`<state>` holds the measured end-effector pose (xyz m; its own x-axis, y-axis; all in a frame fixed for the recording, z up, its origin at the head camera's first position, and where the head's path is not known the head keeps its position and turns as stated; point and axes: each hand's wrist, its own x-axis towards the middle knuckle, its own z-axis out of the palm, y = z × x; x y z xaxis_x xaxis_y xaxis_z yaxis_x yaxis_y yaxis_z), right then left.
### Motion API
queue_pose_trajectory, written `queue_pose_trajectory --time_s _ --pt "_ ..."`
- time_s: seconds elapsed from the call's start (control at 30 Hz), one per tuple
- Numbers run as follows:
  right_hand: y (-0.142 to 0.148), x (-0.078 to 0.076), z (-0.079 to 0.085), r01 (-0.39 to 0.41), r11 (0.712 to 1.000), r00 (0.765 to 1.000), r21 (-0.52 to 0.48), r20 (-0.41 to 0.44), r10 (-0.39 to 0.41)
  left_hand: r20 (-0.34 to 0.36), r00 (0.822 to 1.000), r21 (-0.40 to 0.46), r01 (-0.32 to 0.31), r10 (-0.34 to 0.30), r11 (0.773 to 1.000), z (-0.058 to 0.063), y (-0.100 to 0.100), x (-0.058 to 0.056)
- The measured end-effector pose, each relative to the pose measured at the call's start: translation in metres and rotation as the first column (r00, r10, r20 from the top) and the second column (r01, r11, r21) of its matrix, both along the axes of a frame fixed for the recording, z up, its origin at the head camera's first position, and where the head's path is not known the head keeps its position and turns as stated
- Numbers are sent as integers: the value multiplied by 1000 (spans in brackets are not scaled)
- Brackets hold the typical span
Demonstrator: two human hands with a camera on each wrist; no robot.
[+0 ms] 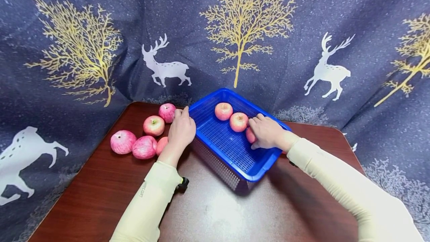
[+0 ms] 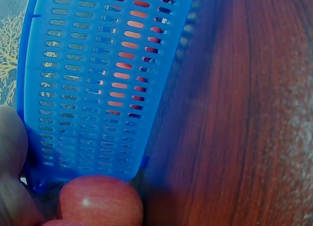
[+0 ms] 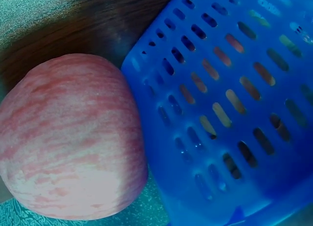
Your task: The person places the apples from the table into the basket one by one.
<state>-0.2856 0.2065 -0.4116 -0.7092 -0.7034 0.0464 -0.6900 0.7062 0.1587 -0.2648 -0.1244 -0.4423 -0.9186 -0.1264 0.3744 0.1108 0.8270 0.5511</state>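
Note:
A blue plastic basket (image 1: 215, 139) with slotted walls stands at the middle of the table. My left hand (image 1: 182, 128) grips its left rim; in the left wrist view, part of that hand (image 2: 12, 162) shows at the basket's edge. Inside the basket, my right hand (image 1: 266, 132) holds a red apple (image 1: 250, 135), mostly covered by the fingers. Two more apples, one at the back (image 1: 223, 111) and one nearer (image 1: 239, 122), lie in a row beside it on the basket floor.
Left of the basket lie several apples, including a pale-topped apple (image 1: 153, 126) and a pink apple (image 1: 123, 142). Another apple (image 3: 73, 138) sits against the basket's outer right wall. A patterned cloth (image 1: 268, 66) hangs behind the brown table (image 1: 84, 197).

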Motion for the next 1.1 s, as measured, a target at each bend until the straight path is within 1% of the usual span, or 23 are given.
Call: queue_pose_trajectory --time_s 0.17,0.43,0.57,0.73,0.83,0.97,1.1 --pt "0 1 1 9 1000 1000 2 6 -9 -7 1000 2 6 -6 1000 0 0 0" --pt "5 2 3 -2 1000 1000 -13 13 2 -12 1000 1 7 -7 1000 0 -1 0" --pt "7 6 8 -30 997 999 -78 10 31 -10 1000 2 9 -9 1000 0 -1 0" --pt "13 7 10 -71 985 997 -160 -32 66 -12 1000 -4 12 -12 1000 -1 -1 0" --pt "18 7 13 -61 973 998 -220 -39 54 -12 1000 -5 13 -13 1000 0 0 0" --pt "23 9 20 -33 945 999 -324 -20 28 -13 1000 -1 13 -13 1000 1 0 1" --pt "27 11 27 -21 930 1000 -366 -29 11 -7 1000 -1 12 -12 1000 2 0 2"
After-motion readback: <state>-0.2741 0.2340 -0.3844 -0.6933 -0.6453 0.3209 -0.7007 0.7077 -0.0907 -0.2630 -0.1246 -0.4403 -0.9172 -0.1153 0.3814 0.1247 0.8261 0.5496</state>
